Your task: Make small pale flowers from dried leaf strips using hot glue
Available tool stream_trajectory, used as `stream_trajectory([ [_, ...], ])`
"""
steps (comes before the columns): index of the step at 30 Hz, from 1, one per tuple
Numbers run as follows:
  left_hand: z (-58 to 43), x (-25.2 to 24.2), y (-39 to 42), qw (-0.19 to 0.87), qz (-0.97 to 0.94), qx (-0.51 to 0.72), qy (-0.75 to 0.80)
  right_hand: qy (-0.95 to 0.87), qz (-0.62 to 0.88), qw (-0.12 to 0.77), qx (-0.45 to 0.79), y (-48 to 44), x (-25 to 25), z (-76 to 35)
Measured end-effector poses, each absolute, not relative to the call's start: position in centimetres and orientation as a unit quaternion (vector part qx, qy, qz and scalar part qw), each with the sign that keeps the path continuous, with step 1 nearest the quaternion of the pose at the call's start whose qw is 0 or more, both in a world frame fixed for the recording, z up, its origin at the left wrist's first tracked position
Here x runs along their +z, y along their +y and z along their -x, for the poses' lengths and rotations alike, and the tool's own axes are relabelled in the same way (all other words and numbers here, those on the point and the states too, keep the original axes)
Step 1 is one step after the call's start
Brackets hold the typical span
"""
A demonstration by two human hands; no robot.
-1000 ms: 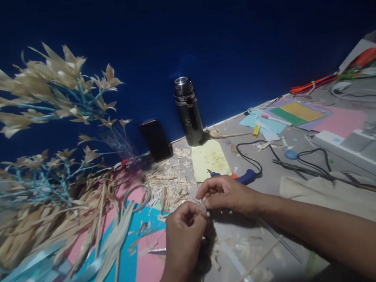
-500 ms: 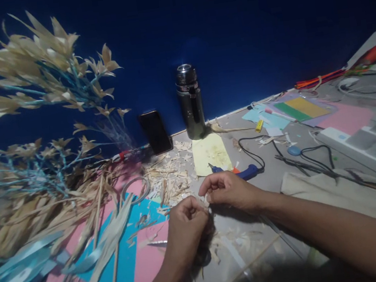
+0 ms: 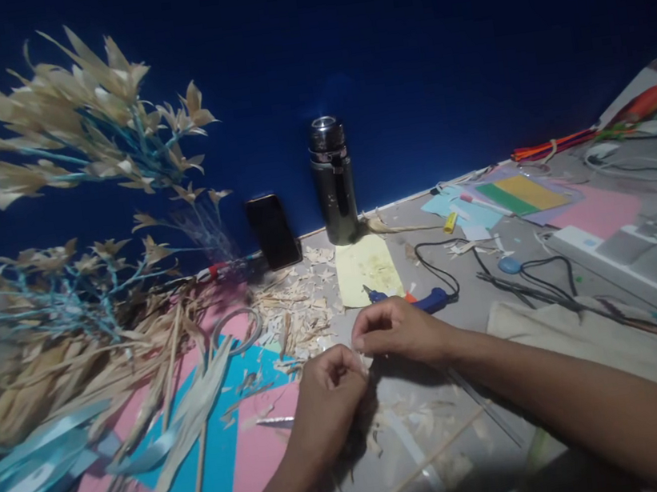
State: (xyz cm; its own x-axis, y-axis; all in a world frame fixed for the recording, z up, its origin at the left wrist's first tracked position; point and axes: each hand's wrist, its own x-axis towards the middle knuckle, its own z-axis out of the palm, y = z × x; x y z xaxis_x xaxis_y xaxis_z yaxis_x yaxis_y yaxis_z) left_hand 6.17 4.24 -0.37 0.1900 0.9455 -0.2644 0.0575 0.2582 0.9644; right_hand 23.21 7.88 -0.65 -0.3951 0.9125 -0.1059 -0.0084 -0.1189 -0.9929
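Above the middle of the table, my left hand and my right hand meet with their fingertips pinched together. Between them shows a small pale piece, perhaps dried husk or leaf; the fingers cover most of it. Both hands are closed. Just beyond my right hand lies a blue glue gun with a dark cord, its tip over a stained yellow paper. Pale husk scraps are strewn beyond my left hand.
A steel flask and a leaning phone stand by the blue wall. Husk flowers on blue stems rise at left, above pink and blue sheets. A folded beige cloth and white power strip lie at right.
The fingertips have shifted slightly around the small pale piece, with the right fingers more curled. The whole view has moved a little; nothing was let go.
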Motion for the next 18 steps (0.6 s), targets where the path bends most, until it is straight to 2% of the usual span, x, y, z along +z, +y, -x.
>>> stream_trajectory([
  [9, -5.7, -0.9, 4.4, 0.738, -0.361, 0.352, 0.448, -0.461, 0.397, 0.389, 0.692, 7.7, -0.1, -22.9],
  [18, -5.3, -1.2, 4.9, 0.817, -0.259, 0.324, 0.400, -0.523, 0.436, 0.417, 0.602, 7.7, 0.4, -23.1],
])
